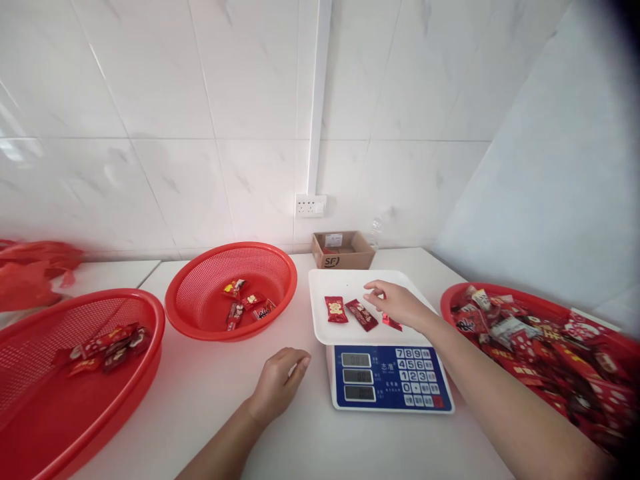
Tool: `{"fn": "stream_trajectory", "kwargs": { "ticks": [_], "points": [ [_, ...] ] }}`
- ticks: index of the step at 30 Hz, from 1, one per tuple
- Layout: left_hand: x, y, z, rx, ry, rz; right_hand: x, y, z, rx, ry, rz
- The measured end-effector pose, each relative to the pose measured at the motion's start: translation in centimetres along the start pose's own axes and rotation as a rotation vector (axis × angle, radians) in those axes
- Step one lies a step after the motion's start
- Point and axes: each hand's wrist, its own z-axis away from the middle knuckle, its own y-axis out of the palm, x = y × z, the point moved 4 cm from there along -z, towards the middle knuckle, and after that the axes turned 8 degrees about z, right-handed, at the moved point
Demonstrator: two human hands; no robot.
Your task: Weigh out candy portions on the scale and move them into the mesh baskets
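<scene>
- Right hand (395, 305) reaches over the white weighing pan (320, 280) of the scale (387, 373), fingers spread and loose above the wrapped sweets; it appears released, gripping nothing, though a red wrapper edge (393, 323) shows just beneath the palm and contact cannot be confirmed
- Two further red-wrapped sweets lie flat on the pan: one squarish (336, 309), one longer and darker (361, 315), side by side and clear of the pan's rim, a position that puts their full weight on the pan
- Left hand (280, 383) rests on the white worktop (210, 393) just left of the scale, fingers curled under, holding nothing; judged to be steadying the body rather than working
- Scale keypad and three displays face the person; readings too small to tell
- Red tray (450, 298) at the right, heaped with mixed wrapped sweets, sits within easy reach of the right arm, apparently the supply
- Round red basket (200, 313) left of the pan holds a few sweets (247, 303); a larger red basket (145, 307) at far left holds another small cluster (107, 345), the lots kept apart
- Small cardboard box (343, 250) stands against the tiled wall behind the pan, below a wall socket (310, 205)
- Red plastic bags (30, 270) lie at the far left edge
</scene>
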Motion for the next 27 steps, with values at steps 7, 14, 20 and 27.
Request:
{"fn": "stream_trajectory", "kwargs": {
  "ticks": [7,14,20,27],
  "points": [
    [0.2,-0.2,-0.2,-0.006,-0.018,-0.002,0.0,-0.2,-0.6,-0.084,-0.022,-0.098],
    [0.1,-0.2,-0.2,-0.004,-0.028,0.003,-0.3,1.1,0.5,-0.066,-0.106,0.011],
    [0.3,-0.1,-0.2,0.003,-0.038,0.013,-0.6,3.1,0.9,-0.016,-0.159,0.221],
    [0.7,-0.1,-0.3,0.003,-0.065,0.013,0.7,4.4,1.0,-0.019,-0.169,0.227]
  ]
}}
